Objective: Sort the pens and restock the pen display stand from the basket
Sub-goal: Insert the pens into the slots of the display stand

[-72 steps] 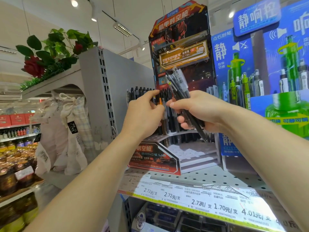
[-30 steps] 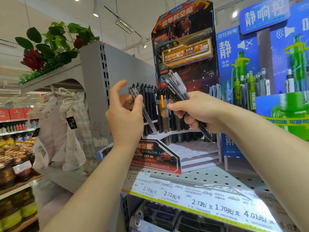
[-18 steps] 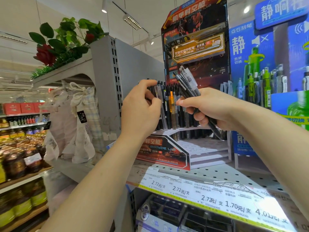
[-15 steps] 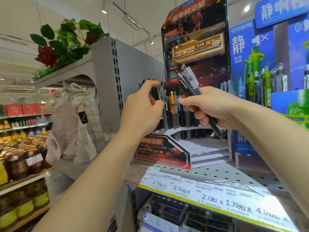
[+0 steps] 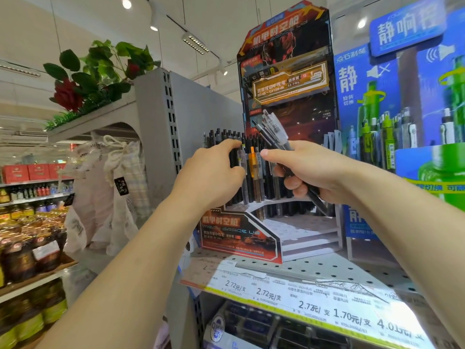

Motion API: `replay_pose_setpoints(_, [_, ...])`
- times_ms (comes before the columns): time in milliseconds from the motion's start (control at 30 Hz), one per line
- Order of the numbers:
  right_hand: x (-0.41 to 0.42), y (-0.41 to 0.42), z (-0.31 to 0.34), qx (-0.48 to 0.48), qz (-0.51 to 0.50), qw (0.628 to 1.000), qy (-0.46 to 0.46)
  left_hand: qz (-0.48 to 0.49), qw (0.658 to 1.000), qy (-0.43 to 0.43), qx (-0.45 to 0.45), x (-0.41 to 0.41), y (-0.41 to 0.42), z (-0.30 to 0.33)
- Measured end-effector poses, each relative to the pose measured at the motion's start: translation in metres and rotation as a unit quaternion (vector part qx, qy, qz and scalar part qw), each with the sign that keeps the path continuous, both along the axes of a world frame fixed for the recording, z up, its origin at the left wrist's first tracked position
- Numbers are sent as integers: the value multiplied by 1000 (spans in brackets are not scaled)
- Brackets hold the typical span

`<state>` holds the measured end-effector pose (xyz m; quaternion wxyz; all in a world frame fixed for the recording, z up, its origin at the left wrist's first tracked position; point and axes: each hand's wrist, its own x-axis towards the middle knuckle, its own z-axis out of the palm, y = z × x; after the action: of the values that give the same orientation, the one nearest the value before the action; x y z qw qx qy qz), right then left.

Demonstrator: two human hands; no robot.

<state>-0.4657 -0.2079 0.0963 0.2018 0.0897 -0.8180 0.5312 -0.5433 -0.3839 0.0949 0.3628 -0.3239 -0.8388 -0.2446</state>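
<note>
The left hand (image 5: pixel 214 177) pinches an upright clear-barrelled pen (image 5: pixel 241 162) into the tiered cardboard pen display stand's (image 5: pixel 254 238) left rows — the right hand (image 5: pixel 309 170), just beside, grips a tilted bundle of dark pens (image 5: pixel 273 134).

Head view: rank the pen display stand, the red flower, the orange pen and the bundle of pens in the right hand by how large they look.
1. pen display stand
2. bundle of pens; nearer the camera, so unsure
3. red flower; farther off
4. orange pen
</note>
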Motion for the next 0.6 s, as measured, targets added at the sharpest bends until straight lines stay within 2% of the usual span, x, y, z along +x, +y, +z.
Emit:
replay_pose_setpoints(133, [-1,0,0,-2,-13,1000,-2,12,999,-12,-28,0,3,2])
replay_pose_setpoints(267, [-1,1,-1,-15,-9,1000,-1,7,1000,-6,-8,4,6,-5])
replay_pose_setpoints(400, [-2,2,-2,-14,3,1000,1,-64,990,-22,126,10,12,-23])
replay_pose_setpoints(500, [-3,3,-3,-3,23,1000,-5,-146,961,-79,220,13,19,-34])
replay_pose_setpoints(600, [-3,4,-3,1,39,999,-4,-189,938,-108,271,18,26,-40])
